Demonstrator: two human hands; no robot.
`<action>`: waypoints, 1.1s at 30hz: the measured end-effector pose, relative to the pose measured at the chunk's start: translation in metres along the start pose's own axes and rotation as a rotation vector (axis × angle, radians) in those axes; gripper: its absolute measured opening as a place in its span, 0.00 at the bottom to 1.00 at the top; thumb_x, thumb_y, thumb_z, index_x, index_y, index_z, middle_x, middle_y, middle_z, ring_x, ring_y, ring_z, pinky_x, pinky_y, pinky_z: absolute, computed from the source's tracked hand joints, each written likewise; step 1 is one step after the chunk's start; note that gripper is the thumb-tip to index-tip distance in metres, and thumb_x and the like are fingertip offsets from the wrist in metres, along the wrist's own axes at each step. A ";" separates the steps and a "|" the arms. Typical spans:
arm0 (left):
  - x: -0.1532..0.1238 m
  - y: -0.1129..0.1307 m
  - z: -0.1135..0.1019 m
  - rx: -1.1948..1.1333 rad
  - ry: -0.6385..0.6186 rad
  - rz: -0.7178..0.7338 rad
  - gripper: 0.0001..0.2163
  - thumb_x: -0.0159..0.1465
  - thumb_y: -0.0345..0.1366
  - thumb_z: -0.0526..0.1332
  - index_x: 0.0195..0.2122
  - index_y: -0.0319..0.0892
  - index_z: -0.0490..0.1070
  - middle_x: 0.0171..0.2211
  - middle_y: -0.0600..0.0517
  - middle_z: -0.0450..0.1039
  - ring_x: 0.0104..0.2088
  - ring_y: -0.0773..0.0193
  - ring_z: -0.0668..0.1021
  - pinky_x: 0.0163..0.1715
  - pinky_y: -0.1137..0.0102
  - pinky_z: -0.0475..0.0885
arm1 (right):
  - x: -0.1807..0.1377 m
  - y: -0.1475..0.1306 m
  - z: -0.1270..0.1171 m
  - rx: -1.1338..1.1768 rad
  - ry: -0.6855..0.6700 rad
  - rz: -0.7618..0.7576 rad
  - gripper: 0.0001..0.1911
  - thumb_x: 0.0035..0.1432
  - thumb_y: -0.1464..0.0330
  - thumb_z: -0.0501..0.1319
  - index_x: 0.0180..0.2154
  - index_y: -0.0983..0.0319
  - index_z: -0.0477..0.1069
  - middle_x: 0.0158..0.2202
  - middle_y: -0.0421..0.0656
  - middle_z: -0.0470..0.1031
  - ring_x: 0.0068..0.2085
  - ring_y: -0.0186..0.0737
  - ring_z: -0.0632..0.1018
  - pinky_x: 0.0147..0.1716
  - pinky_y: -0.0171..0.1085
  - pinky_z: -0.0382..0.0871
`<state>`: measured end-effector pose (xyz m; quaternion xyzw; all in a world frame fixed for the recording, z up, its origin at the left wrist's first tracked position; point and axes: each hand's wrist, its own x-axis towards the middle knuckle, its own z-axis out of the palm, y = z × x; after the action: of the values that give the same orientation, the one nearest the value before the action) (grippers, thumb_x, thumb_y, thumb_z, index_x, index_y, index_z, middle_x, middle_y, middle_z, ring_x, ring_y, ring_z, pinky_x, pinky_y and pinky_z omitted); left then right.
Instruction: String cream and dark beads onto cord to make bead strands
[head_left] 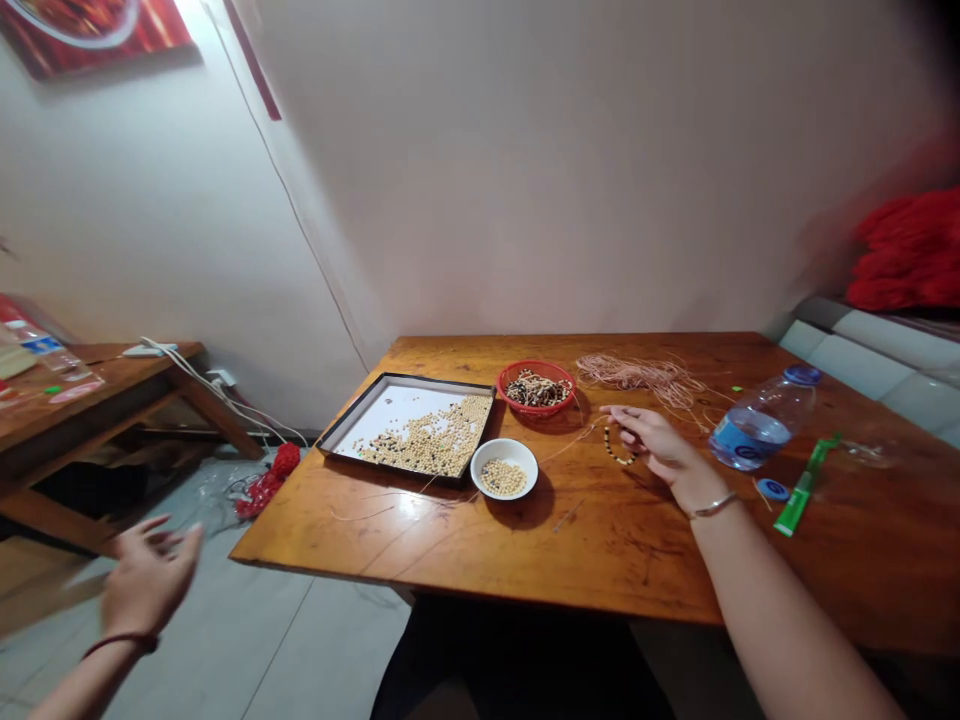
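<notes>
A small beaded bracelet (pixel 616 455) of pale and dark beads hangs from the pinched fingers of my right hand (pixel 656 445), above the right half of the table. Off the table's left edge, my left hand (pixel 150 575) is in the air with fingers apart and nothing in it. Between the hands stands a white bowl (pixel 525 487) part filled with pale and dark beads. Left of it is a shallow black-rimmed tray (pixel 379 408) with many loose beads. A red basket (pixel 534 408) behind the bowl holds a heap of strung beads.
Tangled pink cord (pixel 645 378) lies near the wall. At the right are a water bottle (pixel 765 420), its blue cap (pixel 772 489) and a green packet (pixel 802 495). Loose threads cross the wooden table (pixel 465 555). Another table (pixel 90 390) stands left.
</notes>
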<state>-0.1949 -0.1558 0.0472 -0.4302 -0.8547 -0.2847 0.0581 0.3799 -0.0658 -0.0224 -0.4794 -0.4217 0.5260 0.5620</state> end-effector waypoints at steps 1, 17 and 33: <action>-0.004 0.009 0.018 -0.112 -0.037 0.143 0.12 0.58 0.45 0.56 0.41 0.54 0.58 0.35 0.61 0.68 0.34 0.64 0.73 0.29 0.67 0.73 | 0.000 0.001 0.003 -0.010 -0.022 0.019 0.19 0.40 0.60 0.70 0.36 0.62 0.76 0.28 0.40 0.69 0.19 0.24 0.58 0.15 0.30 0.41; -0.175 0.322 0.144 -0.685 -0.681 1.107 0.16 0.63 0.47 0.56 0.45 0.42 0.71 0.41 0.46 0.77 0.41 0.58 0.78 0.41 0.66 0.69 | 0.001 0.006 0.022 -0.027 -0.254 0.006 0.21 0.49 0.54 0.66 0.37 0.64 0.76 0.21 0.37 0.66 0.18 0.24 0.57 0.17 0.30 0.42; -0.179 0.312 0.142 -0.445 -0.152 1.209 0.09 0.65 0.38 0.55 0.29 0.45 0.71 0.28 0.53 0.77 0.37 0.60 0.74 0.51 0.58 0.53 | 0.003 0.007 0.028 -0.118 -0.094 -0.013 0.17 0.50 0.58 0.64 0.35 0.65 0.77 0.36 0.48 0.78 0.21 0.26 0.68 0.17 0.28 0.52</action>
<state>0.1772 -0.0597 0.0041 -0.8563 -0.3839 -0.3406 0.0570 0.3512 -0.0599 -0.0243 -0.4839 -0.4810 0.5182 0.5157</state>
